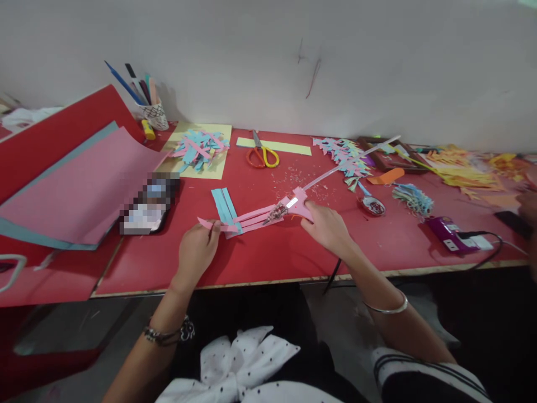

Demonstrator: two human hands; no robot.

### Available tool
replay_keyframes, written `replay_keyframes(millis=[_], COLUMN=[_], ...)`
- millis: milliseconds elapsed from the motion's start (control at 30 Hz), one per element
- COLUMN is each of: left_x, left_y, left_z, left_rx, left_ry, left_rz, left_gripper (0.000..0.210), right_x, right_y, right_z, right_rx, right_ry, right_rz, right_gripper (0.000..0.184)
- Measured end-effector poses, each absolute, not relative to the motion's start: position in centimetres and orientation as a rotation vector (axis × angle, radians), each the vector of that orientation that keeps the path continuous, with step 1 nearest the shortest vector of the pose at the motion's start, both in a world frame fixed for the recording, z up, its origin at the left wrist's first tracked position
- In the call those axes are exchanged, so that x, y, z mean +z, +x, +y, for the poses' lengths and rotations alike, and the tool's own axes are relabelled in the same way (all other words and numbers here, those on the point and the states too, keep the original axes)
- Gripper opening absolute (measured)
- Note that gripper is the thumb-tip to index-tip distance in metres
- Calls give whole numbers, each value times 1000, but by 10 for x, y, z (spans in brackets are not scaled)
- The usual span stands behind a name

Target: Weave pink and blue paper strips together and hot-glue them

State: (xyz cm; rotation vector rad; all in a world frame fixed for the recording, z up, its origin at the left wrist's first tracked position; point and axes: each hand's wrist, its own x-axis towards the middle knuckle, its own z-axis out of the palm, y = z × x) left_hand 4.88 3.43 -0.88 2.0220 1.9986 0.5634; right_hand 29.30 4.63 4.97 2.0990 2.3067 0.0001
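Note:
Pinched in my left hand [199, 249] is the end of a pink paper strip [224, 226]. It lies across the ends of blue paper strips [225, 205] on the red table. My right hand [327, 226] is wrapped round the handle of a pink hot glue gun [297, 204]. A clear glue stick [325, 176] sticks out of its back. Its metal nozzle [274, 212] points left over more pink paper strips [255, 215], close to where pink and blue meet. Whether the nozzle touches the paper I cannot tell.
Scissors [260, 154] and a pile of cut strips [199, 148] lie behind. Left are a phone [151, 204], large pink sheets [84, 184] and a pen cup [155, 116]. Rightward lie paper fringes [344, 154], a purple power adapter [451, 235] and another person's hand [527, 207].

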Motion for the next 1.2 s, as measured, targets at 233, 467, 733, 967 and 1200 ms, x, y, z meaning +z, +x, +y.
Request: replay_keyframes(millis=[233,467,733,967,1200], left_x=[-8,-5,-4,-5,-4], left_y=[50,51,52,50,51], left_z=[34,34,34,35,34], left_rx=[559,534,524,560,579], left_ry=[2037,1986,2000,2015,2014], left_rz=[2000,2025,2034,2000,1989], left_gripper=[48,48,48,47,49], right_x=[52,49,54,53,60], right_y=[297,297,291,295,296], right_z=[46,44,44,44,43], right_rx=[-6,30,-47,-6,-29], right_ry=[2132,2194,2146,2083,2063], right_rz=[2266,2267,2304,2315,2267], right_gripper=[30,35,35,29,30])
